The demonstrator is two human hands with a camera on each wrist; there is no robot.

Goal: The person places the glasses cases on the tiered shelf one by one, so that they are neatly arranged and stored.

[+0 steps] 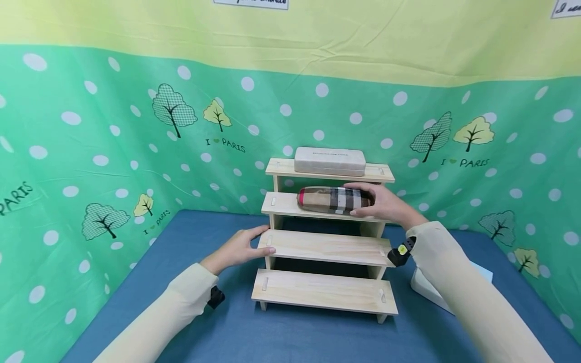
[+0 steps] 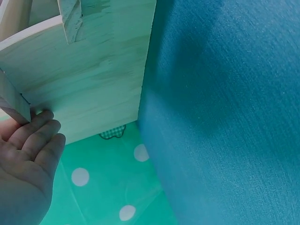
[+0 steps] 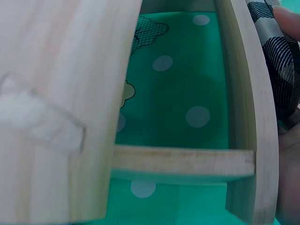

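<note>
A stepped wooden shelf (image 1: 324, 247) with several treads stands on the blue table. On its second tread from the top lies a long, rounded plaid pouch (image 1: 320, 199), tan, black and white with a red end. My right hand (image 1: 386, 201) grips the pouch's right end, thumb on the near side and fingers over the far side. Only part of the pouch (image 3: 276, 51) shows at the right edge of the right wrist view. My left hand (image 1: 240, 247) holds the left end of a lower tread, thumb on top. In the left wrist view its fingers (image 2: 42, 140) reach beneath that tread to the side panel.
On the top tread sits a pale grey case (image 1: 330, 161) with lettering. A white box (image 1: 428, 290) lies on the table (image 1: 218, 333) at the right, partly hidden by my right sleeve. Behind the shelf hangs a green and yellow printed curtain (image 1: 290, 91).
</note>
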